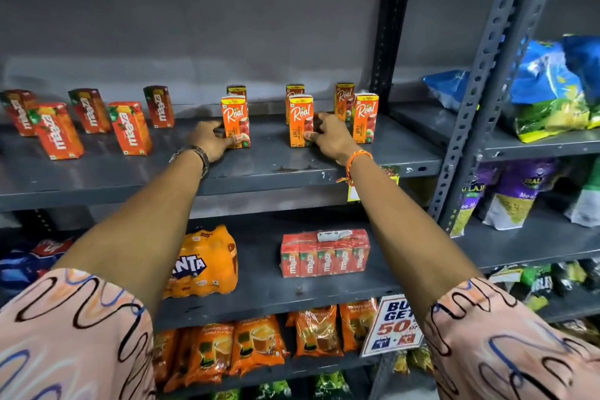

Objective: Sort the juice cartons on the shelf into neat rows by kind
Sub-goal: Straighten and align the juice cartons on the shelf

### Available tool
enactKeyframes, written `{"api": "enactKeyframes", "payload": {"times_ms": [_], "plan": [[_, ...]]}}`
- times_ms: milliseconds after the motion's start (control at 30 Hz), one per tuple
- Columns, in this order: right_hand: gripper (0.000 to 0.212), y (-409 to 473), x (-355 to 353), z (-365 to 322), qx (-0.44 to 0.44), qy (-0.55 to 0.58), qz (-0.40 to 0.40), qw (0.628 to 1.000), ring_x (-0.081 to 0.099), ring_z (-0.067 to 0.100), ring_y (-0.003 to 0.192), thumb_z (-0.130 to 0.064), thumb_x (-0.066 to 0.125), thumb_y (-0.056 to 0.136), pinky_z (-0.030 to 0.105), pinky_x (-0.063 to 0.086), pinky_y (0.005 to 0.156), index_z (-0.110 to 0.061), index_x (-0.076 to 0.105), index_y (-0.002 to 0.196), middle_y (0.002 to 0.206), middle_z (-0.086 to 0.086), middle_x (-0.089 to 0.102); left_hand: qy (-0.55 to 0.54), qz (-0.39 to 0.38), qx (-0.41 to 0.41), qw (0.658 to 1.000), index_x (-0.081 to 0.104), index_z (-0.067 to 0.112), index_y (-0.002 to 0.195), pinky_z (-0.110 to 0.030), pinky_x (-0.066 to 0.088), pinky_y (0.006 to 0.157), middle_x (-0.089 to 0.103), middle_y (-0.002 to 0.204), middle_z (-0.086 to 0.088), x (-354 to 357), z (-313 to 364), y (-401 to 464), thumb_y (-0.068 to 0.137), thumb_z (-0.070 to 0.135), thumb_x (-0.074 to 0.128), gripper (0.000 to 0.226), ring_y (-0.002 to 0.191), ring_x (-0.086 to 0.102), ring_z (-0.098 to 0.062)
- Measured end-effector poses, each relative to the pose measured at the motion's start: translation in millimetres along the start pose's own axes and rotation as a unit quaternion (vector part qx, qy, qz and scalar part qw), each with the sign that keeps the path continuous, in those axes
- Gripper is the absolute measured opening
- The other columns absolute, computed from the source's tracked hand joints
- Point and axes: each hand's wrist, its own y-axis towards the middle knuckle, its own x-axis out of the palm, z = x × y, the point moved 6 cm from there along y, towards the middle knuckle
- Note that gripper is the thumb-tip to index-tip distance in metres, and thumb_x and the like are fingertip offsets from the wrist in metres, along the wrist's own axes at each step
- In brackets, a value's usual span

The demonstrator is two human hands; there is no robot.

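Note:
On the grey metal shelf [97, 172] several orange-red Maaza cartons [130, 128] stand in two loose rows at the left. Orange Real apple cartons stand at the right, front ones with others behind. My left hand [211, 140] grips the base of the front left Real carton [235, 122]. My right hand [331, 136] holds the right side of the middle front Real carton [301, 120]. Another front Real carton [365, 117] stands free at the far right, near the upright post.
A shrink-wrapped Maaza pack [324, 255] and an orange Fanta pack [201, 265] lie on the shelf below. Orange pouches [256, 344] fill the shelf under that. A slotted steel post [480, 91] divides off the right bay with snack bags [552, 88]. A promo sign [394, 323] hangs low.

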Motion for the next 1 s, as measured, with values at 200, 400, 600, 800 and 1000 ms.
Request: {"api": "enactKeyframes", "payload": {"times_ms": [200,400,600,800,1000], "plan": [[0.044,-0.5,2.6,-1.7,0.012,-0.004,-0.019,1.000,0.053,0.028,0.132,-0.008,0.063,0.093,0.041,0.041,0.113,-0.005,0.051,0.135,0.136,0.014,0.062,-0.010,-0.011,0.003,1.000,0.057,0.007,0.132,-0.040,0.042,0.104,0.062,0.134,-0.014,-2.2,-1.0,-2.1,0.080,0.031,0.076,0.060,0.121,0.059,-0.029],[0.047,0.4,3.7,-2.8,0.012,-0.027,-0.019,0.999,0.053,0.030,0.133,-0.009,0.062,0.094,0.043,0.040,0.115,-0.004,0.050,0.138,0.137,0.015,0.062,0.006,0.003,0.005,1.000,0.058,0.008,0.130,-0.041,0.044,0.101,0.064,0.132,-0.012,-5.6,-2.5,-4.4,0.081,0.034,0.075,0.058,0.119,0.060,-0.029],[0.044,-2.3,1.7,-6.4,0.002,-0.040,-0.009,0.999,0.056,0.032,0.129,-0.010,0.063,0.093,0.043,0.041,0.114,-0.004,0.052,0.135,0.133,0.016,0.064,0.016,0.000,0.013,1.000,0.063,0.013,0.122,-0.041,0.046,0.099,0.068,0.125,-0.009,-6.3,-5.5,-4.6,0.078,0.039,0.077,0.054,0.113,0.063,-0.027],[0.053,-16.9,-15.6,-6.9,-0.024,0.011,0.047,0.999,0.061,0.024,0.120,-0.010,0.071,0.087,0.032,0.050,0.103,-0.006,0.052,0.135,0.130,0.009,0.065,0.058,-0.046,0.002,0.997,0.051,0.013,0.139,-0.042,0.038,0.106,0.052,0.145,-0.009,-23.4,2.9,-48.3,0.083,0.041,0.071,0.065,0.130,0.050,-0.029],[0.065,-52.0,-72.8,30.1,0.061,0.070,0.360,0.928,0.058,0.027,0.113,-0.014,0.087,0.067,0.034,0.050,0.098,-0.007,0.052,0.121,0.120,0.012,0.058,0.274,0.092,0.189,0.938,0.057,0.012,0.129,-0.047,0.043,0.103,0.063,0.132,-0.012,-20.8,-24.8,-131.2,0.098,0.041,0.044,0.045,0.120,0.058,-0.032]]}}
